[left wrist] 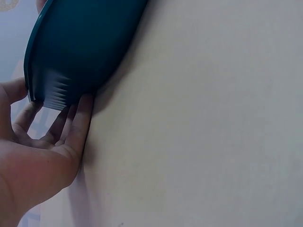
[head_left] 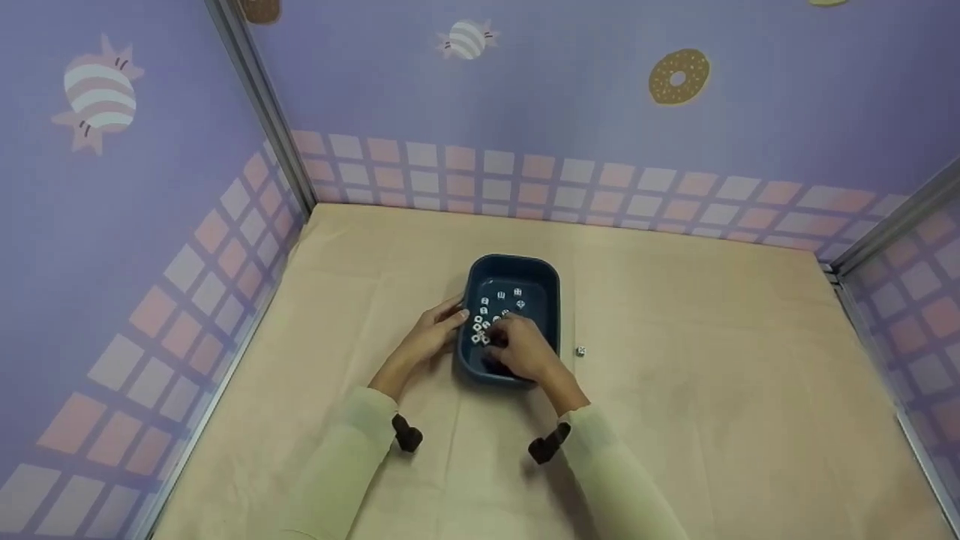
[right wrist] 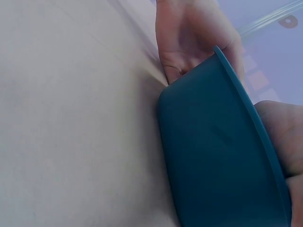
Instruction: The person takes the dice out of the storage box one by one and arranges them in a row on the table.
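Note:
A dark blue rectangular tray [head_left: 556, 300] holds several small white dice [head_left: 501, 295], many bunched along its left side. My left hand [head_left: 430, 334] holds the tray's left side; in the left wrist view, its thumb meets the rim while its fingers [left wrist: 84, 111] press the outer wall. My right hand [head_left: 525, 349] reaches over the near right side into the tray, its bent fingers among the dice. Whether a die is between those fingertips cannot be made out. In the right wrist view the tray wall [right wrist: 213, 142] hides most of the right hand [right wrist: 281, 130].
One die [head_left: 581, 351] lies on the cloth just right of the tray. The beige tabletop [head_left: 712, 360] extends around it. Purple patterned panels [head_left: 562, 97] stand at the back and both sides, with metal posts [head_left: 262, 97] at the corners.

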### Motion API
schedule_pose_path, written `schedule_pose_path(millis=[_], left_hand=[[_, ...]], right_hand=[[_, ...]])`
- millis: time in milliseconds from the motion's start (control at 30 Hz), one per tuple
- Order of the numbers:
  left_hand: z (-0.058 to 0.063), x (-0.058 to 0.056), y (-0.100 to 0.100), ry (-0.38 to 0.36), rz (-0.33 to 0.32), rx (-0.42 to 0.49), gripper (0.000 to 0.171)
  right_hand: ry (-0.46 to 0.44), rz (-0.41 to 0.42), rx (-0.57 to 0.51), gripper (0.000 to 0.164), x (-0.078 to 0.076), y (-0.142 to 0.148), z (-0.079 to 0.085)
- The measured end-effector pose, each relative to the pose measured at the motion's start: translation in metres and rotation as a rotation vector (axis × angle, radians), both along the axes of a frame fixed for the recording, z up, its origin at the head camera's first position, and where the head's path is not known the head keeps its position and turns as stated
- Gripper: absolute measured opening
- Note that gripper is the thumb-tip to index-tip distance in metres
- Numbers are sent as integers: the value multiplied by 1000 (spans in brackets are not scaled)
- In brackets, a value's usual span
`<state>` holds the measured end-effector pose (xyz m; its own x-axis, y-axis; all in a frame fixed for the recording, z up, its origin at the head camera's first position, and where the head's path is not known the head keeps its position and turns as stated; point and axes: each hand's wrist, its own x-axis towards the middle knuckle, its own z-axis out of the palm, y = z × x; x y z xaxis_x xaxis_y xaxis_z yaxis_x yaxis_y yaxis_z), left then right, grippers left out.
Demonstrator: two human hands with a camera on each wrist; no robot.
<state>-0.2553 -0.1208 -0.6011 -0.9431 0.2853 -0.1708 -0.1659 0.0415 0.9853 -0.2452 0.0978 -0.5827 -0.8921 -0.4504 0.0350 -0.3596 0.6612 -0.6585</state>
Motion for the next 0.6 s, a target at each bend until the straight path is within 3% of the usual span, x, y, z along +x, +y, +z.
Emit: schedule_pose_path(millis=[400,600], left_hand=[[-1,0,3,-32,26,-17,57],[-2,-1,3,-41,37,-40,58]], right_hand=[[-7,-6,18,16,1,0,1],[11,21,72,20,-1,-1,0]])
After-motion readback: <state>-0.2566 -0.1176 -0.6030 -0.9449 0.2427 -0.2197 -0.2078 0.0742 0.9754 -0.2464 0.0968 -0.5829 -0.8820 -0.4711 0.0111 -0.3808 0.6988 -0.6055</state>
